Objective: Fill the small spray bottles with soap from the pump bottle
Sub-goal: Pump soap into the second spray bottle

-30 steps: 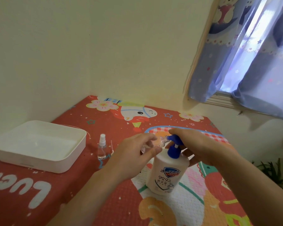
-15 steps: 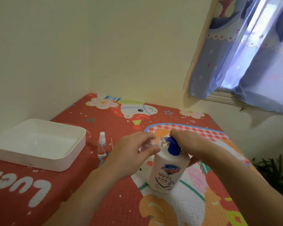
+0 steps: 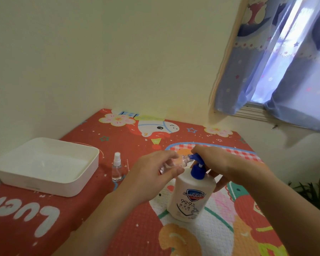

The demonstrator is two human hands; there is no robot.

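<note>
A white soap pump bottle (image 3: pixel 190 196) with a blue pump head (image 3: pixel 197 168) stands on the red patterned mat. My left hand (image 3: pixel 151 174) grips a small clear spray bottle (image 3: pixel 175 162) without its cap, tilted on its side, its open neck against the blue nozzle tip. My right hand (image 3: pixel 220 163) rests over the pump head, palm down, fingers curled on it. A second small spray bottle (image 3: pixel 116 168) with a white sprayer cap stands upright to the left, apart from both hands.
A white rectangular tray (image 3: pixel 44 167) sits at the left on the mat (image 3: pixel 81 209). Walls close off the back and left. A blue curtain (image 3: pixel 277 56) hangs over a window at the right. A green plant (image 3: pixel 310 193) shows beyond the mat's right edge.
The pump head sits a little higher than half a second ago. Both hands stay in place at the nozzle; the view shifted slightly.
</note>
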